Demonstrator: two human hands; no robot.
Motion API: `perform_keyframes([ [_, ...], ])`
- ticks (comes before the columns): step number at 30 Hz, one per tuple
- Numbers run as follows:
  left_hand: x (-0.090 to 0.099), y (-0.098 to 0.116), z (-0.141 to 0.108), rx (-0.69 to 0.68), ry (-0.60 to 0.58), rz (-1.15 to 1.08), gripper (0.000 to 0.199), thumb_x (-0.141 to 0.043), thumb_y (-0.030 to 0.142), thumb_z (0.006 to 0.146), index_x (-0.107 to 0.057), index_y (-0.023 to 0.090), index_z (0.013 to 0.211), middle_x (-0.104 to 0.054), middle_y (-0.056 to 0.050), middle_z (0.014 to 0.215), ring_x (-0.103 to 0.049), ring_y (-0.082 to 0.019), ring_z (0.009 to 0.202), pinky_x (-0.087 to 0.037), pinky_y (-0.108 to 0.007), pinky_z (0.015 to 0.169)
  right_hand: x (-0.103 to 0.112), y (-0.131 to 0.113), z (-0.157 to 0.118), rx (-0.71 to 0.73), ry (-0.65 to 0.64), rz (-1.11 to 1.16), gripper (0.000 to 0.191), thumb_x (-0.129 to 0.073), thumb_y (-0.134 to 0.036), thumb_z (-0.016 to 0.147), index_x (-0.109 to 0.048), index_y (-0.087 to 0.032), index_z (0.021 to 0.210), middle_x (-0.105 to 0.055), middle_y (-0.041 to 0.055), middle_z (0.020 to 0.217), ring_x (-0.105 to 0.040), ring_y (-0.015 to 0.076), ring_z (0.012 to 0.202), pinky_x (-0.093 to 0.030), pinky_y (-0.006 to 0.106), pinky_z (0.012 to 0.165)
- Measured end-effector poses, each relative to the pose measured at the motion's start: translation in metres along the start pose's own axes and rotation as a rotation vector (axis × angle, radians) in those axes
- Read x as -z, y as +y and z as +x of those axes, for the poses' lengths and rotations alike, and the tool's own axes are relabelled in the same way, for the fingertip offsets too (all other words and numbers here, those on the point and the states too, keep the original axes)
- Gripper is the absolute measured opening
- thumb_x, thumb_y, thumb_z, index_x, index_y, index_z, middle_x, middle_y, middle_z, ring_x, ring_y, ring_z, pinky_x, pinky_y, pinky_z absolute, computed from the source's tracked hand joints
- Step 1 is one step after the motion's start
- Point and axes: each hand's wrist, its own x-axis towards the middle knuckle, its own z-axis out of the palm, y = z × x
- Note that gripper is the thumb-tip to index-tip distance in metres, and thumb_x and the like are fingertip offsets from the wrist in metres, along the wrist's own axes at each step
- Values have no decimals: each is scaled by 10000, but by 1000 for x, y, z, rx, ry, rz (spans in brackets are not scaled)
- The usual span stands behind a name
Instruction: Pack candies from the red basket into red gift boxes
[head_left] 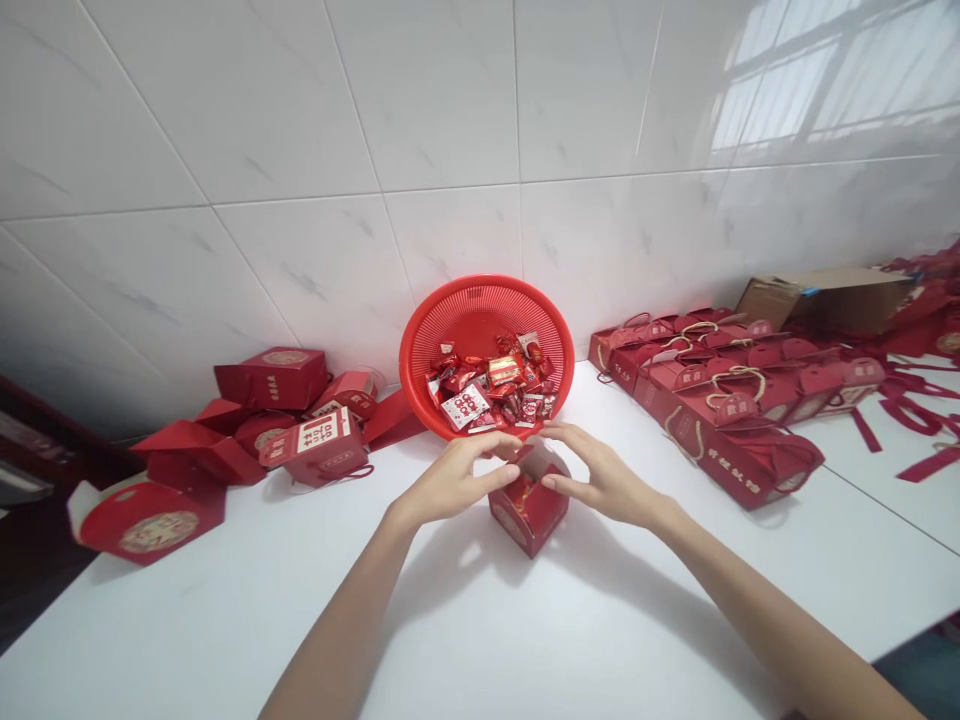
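Observation:
A small red gift box (529, 520) stands on the white table in front of me, its top flaps up and partly open. Something red and gold shows inside, too small to make out. My left hand (457, 480) holds the box's upper left side, thumb at the near edge and fingers curled towards the back flap. On the opposite side, my right hand (604, 478) has its thumb on the near right edge and its fingers at the back flap. Just behind the box, a red plastic basket (480, 290) holds wrapped sweets (506, 372) in red, white and gold.
Left of the basket lie several red boxes (322, 450), some with open flaps. Rows of closed red boxes with rope handles (712, 400) stand at the right. Behind them are a cardboard box (825, 295) and loose red ribbons (911, 410). A tiled wall (450, 120) borders the table.

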Motion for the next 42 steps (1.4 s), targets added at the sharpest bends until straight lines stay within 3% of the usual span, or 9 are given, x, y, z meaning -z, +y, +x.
perform_keyframes([
  [5, -1, 3, -2, 19, -169, 41, 392, -679, 416, 849, -680, 219, 1187, -732, -55, 1147, -660, -235, 1044, -519, -323, 884, -31, 12, -8, -26, 140, 12, 526, -596, -390, 946, -423, -258, 1425, -576, 151, 1382, -594, 298, 1243, -520, 510, 1019],
  [9, -2, 2, -1, 24, -207, 57, 333, -672, 428, 858, -711, 217, 1113, -737, -47, 1097, -660, -222, 978, -514, -306, 831, -40, 14, -10, -7, 244, 44, 348, -595, -336, 948, -553, -251, 1283, -606, 139, 1334, -591, 287, 1251, -523, 483, 1021],
  [12, -13, -4, 4, 11, -95, 104, 315, -669, 461, 862, -696, 223, 1067, -728, -29, 1020, -651, -215, 921, -508, -320, 830, -43, 10, -13, -14, 293, 56, 198, -564, -326, 970, -637, -244, 1136, -629, 132, 1292, -611, 271, 1222, -540, 449, 997],
  [15, -31, -14, 9, 12, 89, 184, 382, -759, 451, 787, -632, 217, 1061, -665, -50, 1064, -620, -248, 1004, -503, -362, 878, -46, 8, -18, -43, 316, 87, 224, -512, -329, 998, -654, -233, 1142, -641, 138, 1272, -634, 253, 1190, -551, 425, 984],
  [18, -45, -24, 13, 10, 185, 181, 504, -790, 453, 762, -560, 220, 1146, -594, -75, 1155, -574, -268, 1117, -492, -390, 943, -50, 9, -24, -60, 274, 103, 286, -479, -355, 1011, -671, -236, 1185, -624, 142, 1323, -610, 264, 1239, -533, 443, 1022],
  [23, -55, -32, 15, -26, 194, 81, 401, -736, 506, 808, -555, 228, 1033, -578, -57, 1089, -571, -240, 1057, -499, -375, 930, -52, 14, -30, -78, 187, 64, 394, -401, -413, 1032, -665, -237, 1265, -572, 152, 1414, -563, 286, 1299, -491, 495, 1072],
  [28, -64, -36, 20, 47, 235, -83, 289, -457, 408, 967, -578, 208, 796, -601, -70, 1059, -582, -218, 1067, -449, -389, 1023, -46, 11, -31, -81, 130, -10, 454, -367, -468, 1032, -613, -248, 1344, -545, 153, 1441, -537, 296, 1316, -471, 512, 1079],
  [35, -65, -40, 23, 177, 230, -246, 104, -513, 129, 726, -586, 200, 742, -612, -42, 950, -597, -210, 990, -475, -374, 980, -44, 4, -32, -96, 72, -96, 677, -619, -616, 867, -523, -235, 1418, -459, 209, 1495, -474, 381, 1356, -446, 585, 1066],
  [42, -75, -40, 18, 202, 343, -248, 103, -548, 157, 744, -631, 190, 795, -594, -56, 980, -596, -215, 1023, -479, -378, 988, -37, 1, -33, -126, 75, -140, 574, -620, -536, 892, -555, -241, 1380, -470, 196, 1484, -480, 371, 1352, -450, 565, 1063],
])
